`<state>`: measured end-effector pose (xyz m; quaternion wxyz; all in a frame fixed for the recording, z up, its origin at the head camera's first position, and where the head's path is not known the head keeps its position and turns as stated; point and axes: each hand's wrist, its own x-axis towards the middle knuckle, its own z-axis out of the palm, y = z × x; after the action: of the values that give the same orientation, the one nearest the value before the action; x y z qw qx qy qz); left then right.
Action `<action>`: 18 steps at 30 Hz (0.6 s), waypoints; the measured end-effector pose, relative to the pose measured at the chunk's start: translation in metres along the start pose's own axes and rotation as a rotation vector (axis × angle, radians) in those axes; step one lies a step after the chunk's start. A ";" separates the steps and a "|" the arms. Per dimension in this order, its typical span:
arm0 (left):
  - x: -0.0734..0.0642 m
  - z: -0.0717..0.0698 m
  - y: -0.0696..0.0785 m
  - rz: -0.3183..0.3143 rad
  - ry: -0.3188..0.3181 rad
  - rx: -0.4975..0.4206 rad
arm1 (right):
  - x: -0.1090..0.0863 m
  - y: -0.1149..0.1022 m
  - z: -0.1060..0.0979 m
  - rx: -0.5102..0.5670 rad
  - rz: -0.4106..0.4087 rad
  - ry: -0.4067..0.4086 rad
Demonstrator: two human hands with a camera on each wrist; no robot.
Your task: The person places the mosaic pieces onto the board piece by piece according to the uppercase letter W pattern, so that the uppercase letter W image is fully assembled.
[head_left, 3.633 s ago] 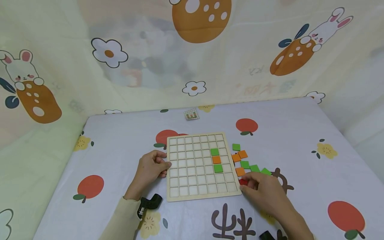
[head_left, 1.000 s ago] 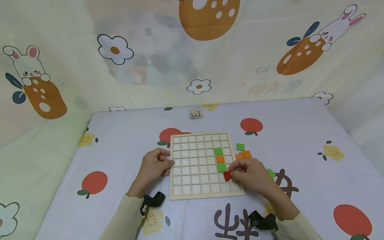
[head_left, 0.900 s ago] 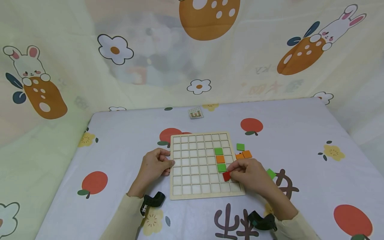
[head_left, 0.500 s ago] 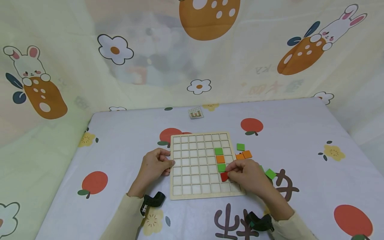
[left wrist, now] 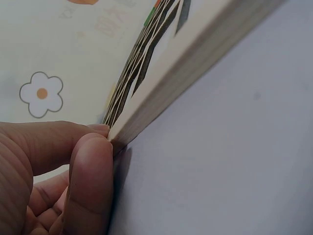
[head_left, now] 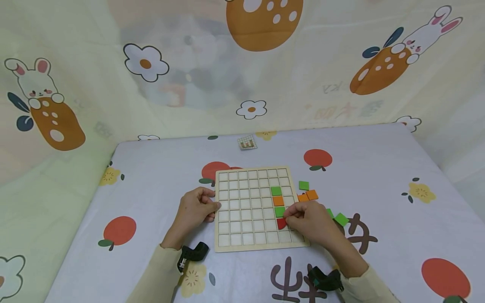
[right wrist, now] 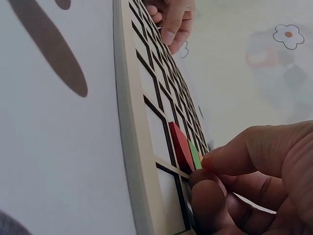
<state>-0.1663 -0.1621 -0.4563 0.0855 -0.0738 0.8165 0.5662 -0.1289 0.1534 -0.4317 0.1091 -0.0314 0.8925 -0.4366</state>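
Observation:
A wooden grid board (head_left: 261, 249) lies on the table. My left hand (head_left: 193, 210) grips its left edge, thumb and forefinger meeting at the wooden rim (left wrist: 161, 83) in the left wrist view. With thumb and forefinger, my right hand (head_left: 310, 221) pinches a square red tile (head_left: 281, 224) at its right side. This tile sits over the cell just below a green tile (head_left: 279, 211), one edge slightly raised in the right wrist view. Above that green tile, in the same column, are an orange tile (head_left: 278, 201) and another green tile (head_left: 276, 191).
Right of the board lie loose tiles: a green one (head_left: 304, 185), orange ones (head_left: 312, 194) and more green ones (head_left: 342, 219), some partly hidden by my right hand. A small patterned packet (head_left: 247, 142) lies behind the board. The tablecloth has printed fruit and flowers.
My right hand has carried the red tile from beside the board's right edge leftward onto the grid, then lined it up under the lower green tile. My left hand stays on the board's edge.

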 end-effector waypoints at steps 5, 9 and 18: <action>0.000 0.000 -0.001 0.003 0.005 0.006 | -0.002 -0.002 0.002 -0.029 0.017 0.003; 0.001 0.000 -0.002 0.003 0.007 0.009 | -0.003 -0.003 0.004 -0.079 0.003 0.007; -0.001 0.000 0.000 0.009 0.005 0.012 | -0.013 -0.002 0.003 -0.139 -0.117 0.039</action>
<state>-0.1659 -0.1624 -0.4561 0.0814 -0.0710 0.8204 0.5616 -0.1160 0.1520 -0.4301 0.0635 -0.0826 0.9193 -0.3796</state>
